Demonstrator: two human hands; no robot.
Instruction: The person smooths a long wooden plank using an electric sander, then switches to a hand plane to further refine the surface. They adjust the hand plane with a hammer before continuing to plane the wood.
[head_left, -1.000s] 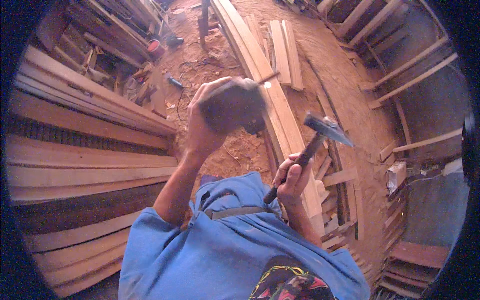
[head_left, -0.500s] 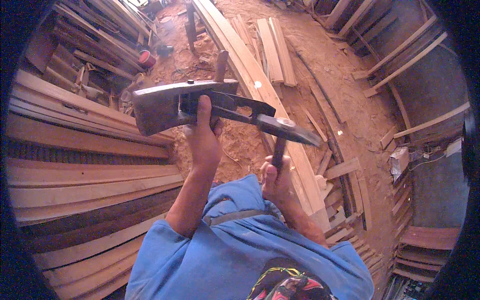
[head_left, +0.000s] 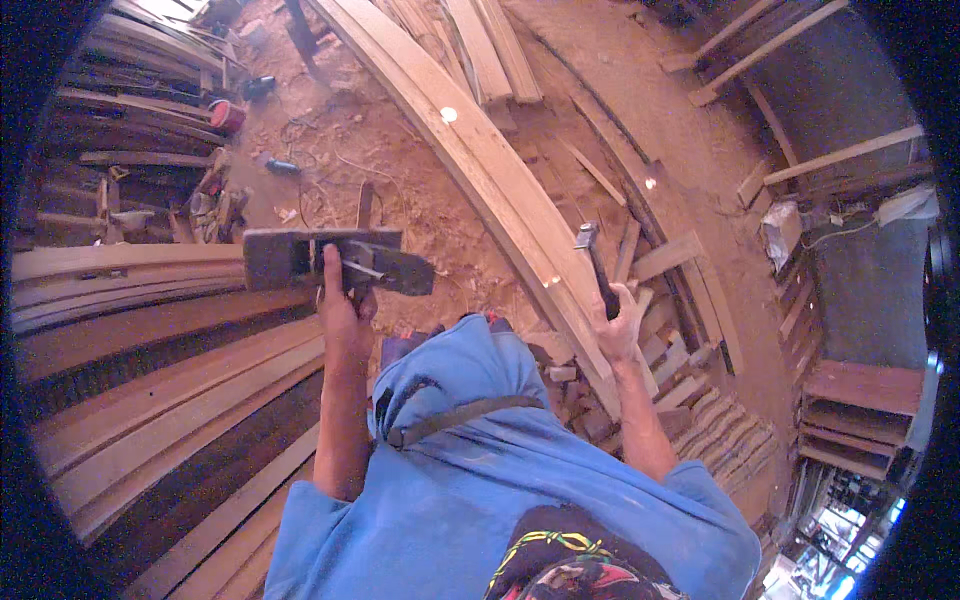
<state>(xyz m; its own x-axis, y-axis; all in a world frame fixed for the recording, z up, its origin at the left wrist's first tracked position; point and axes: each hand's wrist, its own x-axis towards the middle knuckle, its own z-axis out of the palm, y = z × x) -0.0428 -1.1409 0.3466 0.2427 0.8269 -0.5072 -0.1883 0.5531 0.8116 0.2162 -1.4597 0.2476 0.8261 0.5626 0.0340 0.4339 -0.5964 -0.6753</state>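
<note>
My left hand [head_left: 343, 305] grips a wooden hand plane [head_left: 300, 258], a dark block with a metal blade and wedge, held level above the stacked planks at the left. My right hand [head_left: 620, 325] is closed around the handle of a hammer [head_left: 592, 262], its metal head pointing up and away, just to the right of a long pale curved plank [head_left: 480, 160]. A blue shirt covers my arms and chest at the bottom of the view.
Long planks [head_left: 150, 400] are stacked along the left. Sawdust covers the dirt floor [head_left: 400, 200]. Short offcuts [head_left: 690, 390] and timber beams lie at the right. A red container [head_left: 226, 115], a power tool and cables lie at the upper left.
The plane has come down and left, from up in front of the camera to over the planks. My right hand with the hammer has swung out to the right of the curved plank.
</note>
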